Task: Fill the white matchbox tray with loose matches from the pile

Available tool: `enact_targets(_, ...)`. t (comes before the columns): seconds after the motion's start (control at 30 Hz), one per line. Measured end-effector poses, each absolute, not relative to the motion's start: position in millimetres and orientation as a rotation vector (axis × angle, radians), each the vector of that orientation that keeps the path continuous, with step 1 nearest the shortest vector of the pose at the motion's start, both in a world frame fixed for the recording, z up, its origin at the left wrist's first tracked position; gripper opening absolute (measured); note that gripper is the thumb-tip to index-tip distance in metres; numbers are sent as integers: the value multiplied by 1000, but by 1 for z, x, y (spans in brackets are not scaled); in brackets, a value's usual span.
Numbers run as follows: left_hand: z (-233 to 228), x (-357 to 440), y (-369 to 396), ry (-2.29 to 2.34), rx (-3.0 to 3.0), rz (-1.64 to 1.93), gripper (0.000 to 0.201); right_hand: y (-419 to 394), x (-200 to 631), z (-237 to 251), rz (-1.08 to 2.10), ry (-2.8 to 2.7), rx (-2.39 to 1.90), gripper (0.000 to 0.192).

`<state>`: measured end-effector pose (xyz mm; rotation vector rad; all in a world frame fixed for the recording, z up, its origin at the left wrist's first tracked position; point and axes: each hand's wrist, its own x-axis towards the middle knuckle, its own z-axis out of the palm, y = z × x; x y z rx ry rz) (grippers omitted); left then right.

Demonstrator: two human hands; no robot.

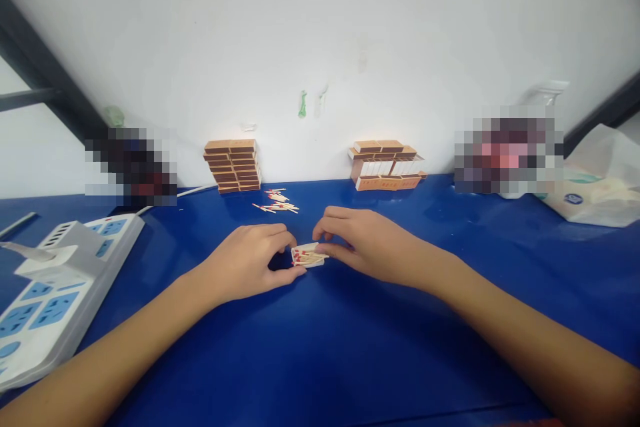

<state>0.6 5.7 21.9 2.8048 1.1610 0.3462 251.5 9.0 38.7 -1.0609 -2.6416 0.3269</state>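
A small white matchbox tray with red-tipped matches in it rests on the blue tabletop. Around its left end, my left hand grips the tray between thumb and forefinger. My right hand is at the other end, fingers curled and thumb tip pressed to the matches at the tray's right edge; its exact hold is partly hidden. Some matches stick out over that edge. Beyond my hands lies a loose pile of matches.
Against the white wall stand a neat stack of matchboxes and, further right, a less even stack of matchboxes. A power strip with a plugged-in adapter lies at left. A tissue pack sits at far right.
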Motion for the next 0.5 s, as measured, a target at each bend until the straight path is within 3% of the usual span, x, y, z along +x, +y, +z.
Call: enact_targets(0.5,22,1,6,1199,2766,291,30,5,246,38,534,-2691,-1061,9)
